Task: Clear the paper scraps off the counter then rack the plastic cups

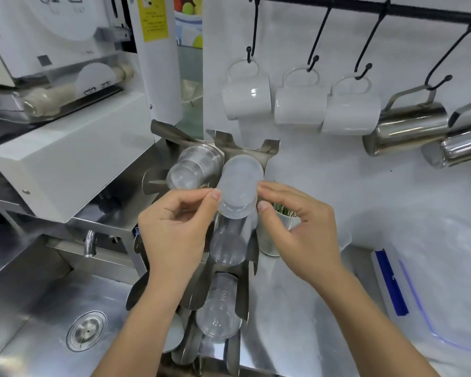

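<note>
Both hands on one frosted plastic cup (239, 187), held base-toward-camera at the upper right slot of the steel cup rack (252, 152). Left hand (180, 229) pinches the cup's left side near the base with thumb and forefinger, other fingers curled in; right hand (299, 227) pinches the right side the same way, narrow grip, fingertips only. Cup looks part-way into the slot, rim end pointing away into the rack; can't tell if it's seated. Just left of it in the rack, a nested stack of clear cups (193, 170); below it, two more clear stacks (230, 246) in lower slots. No paper scraps visible on the counter (297, 308) right of the rack, so scrap step looks done, racking underway. Handling: cup is thin, very light, flexy, smooth and likely a bit slippery; squeezing the wall hard would dent or crack it. Best hold is near the base where it is stiffer, opposite sides, light pressure, then slide straight along the slot. Steel rack edges look sharp, could snag the rim. Small cup with green sprigs (272, 232) stands just right of the rack, sink (38, 308) to the left.
</note>
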